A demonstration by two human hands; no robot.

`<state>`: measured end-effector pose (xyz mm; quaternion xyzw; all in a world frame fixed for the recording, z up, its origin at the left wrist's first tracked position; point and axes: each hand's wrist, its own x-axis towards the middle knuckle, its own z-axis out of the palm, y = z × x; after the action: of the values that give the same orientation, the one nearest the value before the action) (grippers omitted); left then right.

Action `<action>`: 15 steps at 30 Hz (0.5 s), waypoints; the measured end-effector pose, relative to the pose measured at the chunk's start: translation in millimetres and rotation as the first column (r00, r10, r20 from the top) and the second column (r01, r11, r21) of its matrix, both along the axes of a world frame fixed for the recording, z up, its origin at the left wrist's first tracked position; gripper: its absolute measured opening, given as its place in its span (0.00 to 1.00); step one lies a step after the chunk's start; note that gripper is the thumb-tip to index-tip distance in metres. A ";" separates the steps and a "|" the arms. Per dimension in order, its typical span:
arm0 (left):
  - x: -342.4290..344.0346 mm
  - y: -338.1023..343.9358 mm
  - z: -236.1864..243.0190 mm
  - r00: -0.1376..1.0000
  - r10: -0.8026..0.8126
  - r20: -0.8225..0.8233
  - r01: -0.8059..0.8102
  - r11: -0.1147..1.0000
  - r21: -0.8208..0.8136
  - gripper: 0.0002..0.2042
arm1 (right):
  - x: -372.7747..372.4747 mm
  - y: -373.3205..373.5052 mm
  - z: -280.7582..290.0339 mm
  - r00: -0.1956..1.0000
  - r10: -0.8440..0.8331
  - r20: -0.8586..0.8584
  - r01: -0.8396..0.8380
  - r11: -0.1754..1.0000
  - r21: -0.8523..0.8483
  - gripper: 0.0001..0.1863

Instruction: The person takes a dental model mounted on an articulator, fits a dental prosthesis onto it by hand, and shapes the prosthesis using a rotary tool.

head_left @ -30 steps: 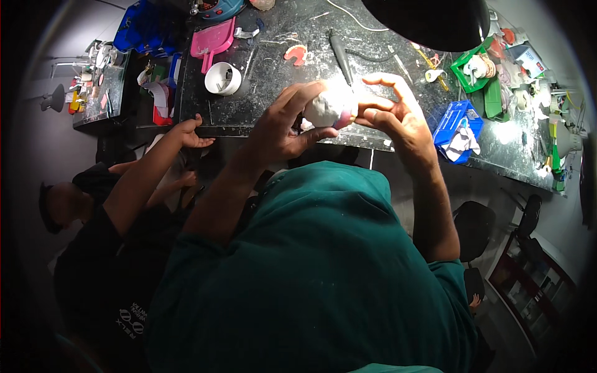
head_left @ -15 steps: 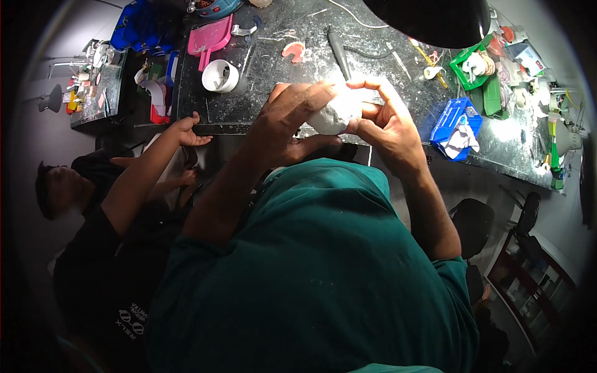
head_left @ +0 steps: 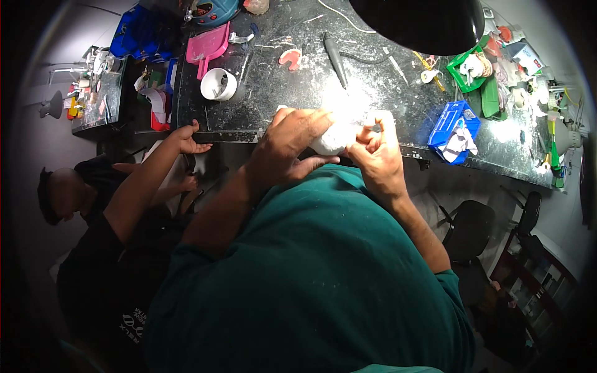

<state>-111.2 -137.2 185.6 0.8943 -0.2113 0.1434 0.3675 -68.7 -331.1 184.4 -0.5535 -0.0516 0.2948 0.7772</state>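
Under the lamp's glare I hold a white plaster lump (head_left: pixel 331 142) just over the bench's near edge. My left hand (head_left: pixel 283 142) is closed around its left side, fingers over the top and thumb beneath. My right hand (head_left: pixel 380 158) has its fingers curled in, with thumb and fingertips against the lump's right side. Bright light washes out the lump's upper part, so its detail cannot be made out. Beyond my hands, a dark handheld rotary tool (head_left: pixel 336 60) with a cord lies on the bench. To its left is a pink horseshoe-shaped dental plate (head_left: pixel 290 59).
A black lamp shade (head_left: pixel 423 25) hangs over the dusty black bench (head_left: pixel 273 87). At left are a white tub (head_left: pixel 218 84) and a pink dustpan (head_left: pixel 208 46); at right, blue (head_left: pixel 444 124) and green (head_left: pixel 463 71) bins. Another person's hand (head_left: pixel 189 140) rests near the bench's left edge.
Both hands and the lump have come slightly nearer to me. My right hand's fingers have curled in more around the lump's side. The lamp shade sits slightly farther left and lower in view.
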 end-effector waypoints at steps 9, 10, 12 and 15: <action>-9.3 -10.5 -0.9 0.996 -0.038 -0.085 0.037 0.999 -0.014 0.34 | -12.2 -10.4 -7.4 0.994 -0.029 -0.109 0.031 0.999 0.012 0.21; -9.9 -10.6 -0.8 0.995 -0.043 -0.087 0.042 0.999 -0.015 0.34 | -12.7 -10.5 -7.7 0.992 -0.041 -0.122 0.042 0.999 0.009 0.21; -10.4 -9.2 -2.7 0.995 -0.047 -0.086 0.045 0.999 -0.022 0.34 | -13.7 -9.8 -7.4 0.990 -0.050 -0.132 0.051 0.999 0.006 0.21; -5.0 -6.8 -3.8 0.994 -0.054 -0.100 0.051 0.998 -0.029 0.34 | -9.8 -12.6 -16.0 0.992 -0.047 -0.115 0.047 0.999 -0.007 0.20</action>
<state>-116.3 -144.1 181.8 0.8895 -0.2140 0.0914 0.3932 -78.5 -343.7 168.5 -0.5383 0.0069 0.3077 0.7845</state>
